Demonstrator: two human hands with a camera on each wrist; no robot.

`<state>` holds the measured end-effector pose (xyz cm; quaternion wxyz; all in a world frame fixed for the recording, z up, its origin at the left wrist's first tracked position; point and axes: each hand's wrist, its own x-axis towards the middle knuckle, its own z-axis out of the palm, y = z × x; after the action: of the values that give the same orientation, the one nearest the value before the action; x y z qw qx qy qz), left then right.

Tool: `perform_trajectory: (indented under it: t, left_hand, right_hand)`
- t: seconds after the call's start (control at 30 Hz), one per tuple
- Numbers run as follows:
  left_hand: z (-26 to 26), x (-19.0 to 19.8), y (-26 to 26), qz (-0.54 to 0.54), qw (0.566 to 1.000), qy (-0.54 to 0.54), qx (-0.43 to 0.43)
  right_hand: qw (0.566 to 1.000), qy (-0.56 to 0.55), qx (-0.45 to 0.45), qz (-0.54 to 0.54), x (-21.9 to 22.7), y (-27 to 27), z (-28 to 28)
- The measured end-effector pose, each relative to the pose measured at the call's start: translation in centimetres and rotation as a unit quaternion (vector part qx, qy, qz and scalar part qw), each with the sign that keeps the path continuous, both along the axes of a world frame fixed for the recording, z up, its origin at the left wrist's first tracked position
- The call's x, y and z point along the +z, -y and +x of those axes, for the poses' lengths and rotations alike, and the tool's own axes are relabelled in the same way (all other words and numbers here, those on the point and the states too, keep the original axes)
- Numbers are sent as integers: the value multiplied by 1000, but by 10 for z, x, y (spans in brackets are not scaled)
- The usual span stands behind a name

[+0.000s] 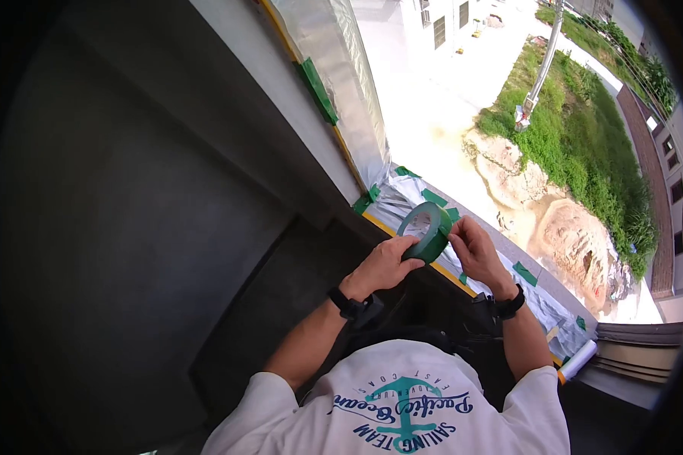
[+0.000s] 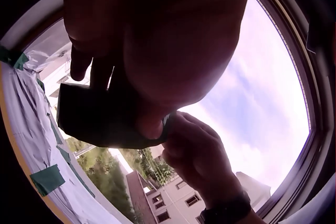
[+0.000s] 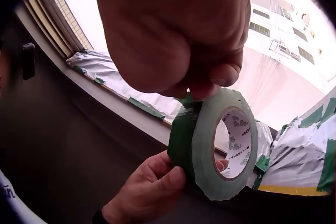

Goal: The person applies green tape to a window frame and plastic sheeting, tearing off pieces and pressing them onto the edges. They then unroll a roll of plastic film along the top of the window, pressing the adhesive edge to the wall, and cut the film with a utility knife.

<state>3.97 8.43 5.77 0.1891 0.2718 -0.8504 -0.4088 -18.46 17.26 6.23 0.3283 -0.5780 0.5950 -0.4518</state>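
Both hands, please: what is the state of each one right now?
Left hand: closed, holding the green tape roll.
Right hand: closed, pinching the same roll's edge.

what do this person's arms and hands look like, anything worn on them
Both hands are bare, without gloves. Each wrist wears a black strap with a small black device, and short white fabric sleeves leave the forearms uncovered.

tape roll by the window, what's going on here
A person holds the tape roll in the left hand, while the right hand pinches at its outer edge, apparently at the tape's end. No long strip is pulled off. Below the hands, sheeting covers the sill, with green pieces of tape stuck on it.
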Motion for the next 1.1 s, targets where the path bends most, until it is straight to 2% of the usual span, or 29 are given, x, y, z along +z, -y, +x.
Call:
perform_trajectory:
  t: [0.03,0.1,0.13,0.2,0.27,0.33,0.4,0.5,0.57,0.6,0.67,0.73,0.8,0.87,0.97,1.1]
  left_hand:
    - [0,0,-1,4,1000,-3,3]
    - [3,6,2,85,996,19,4]
    - [5,9,4,91,995,28,-6]
    - [10,5,5,106,994,-6,-13]
    - [14,13,2,79,997,-15,-13]
    - [18,15,-1,51,999,11,-4]
    - [19,21,-4,-1,1000,9,9]
    - [21,21,-6,-55,998,13,14]
    - [22,24,-8,-76,997,8,9]
    - [23,28,-7,-97,995,6,6]
    - [22,37,-10,-111,994,2,8]
    - [22,43,-10,-82,997,7,13]
    - [25,38,-7,-93,995,13,16]
    - [25,41,-7,-90,995,21,30]
    - [25,36,-6,-62,996,39,52]
    - [21,40,-2,5,999,-1,33]
  right_hand:
    - [997,-53,22,-43,4,2,0]
    - [994,-82,37,-67,2,10,-2]
    - [989,-109,46,-93,4,11,-4]
    - [997,-60,30,-23,15,9,-8]
    - [999,-35,15,-10,22,7,-9]
    - [994,-40,11,-103,20,7,-7]
    - [990,-74,25,-115,15,10,-4]
    - [995,-54,-2,-81,5,15,2]
    - [999,25,9,-34,2,22,2]
    - [999,25,16,-43,2,26,2]
    - [987,152,31,34,0,29,1]
    - [985,166,44,28,-5,35,0]
    - [989,135,45,29,-4,37,1]
    - [998,-5,17,-60,20,31,13]
    - [985,-84,18,-147,28,35,21]
    - [955,-207,26,-209,30,41,17]
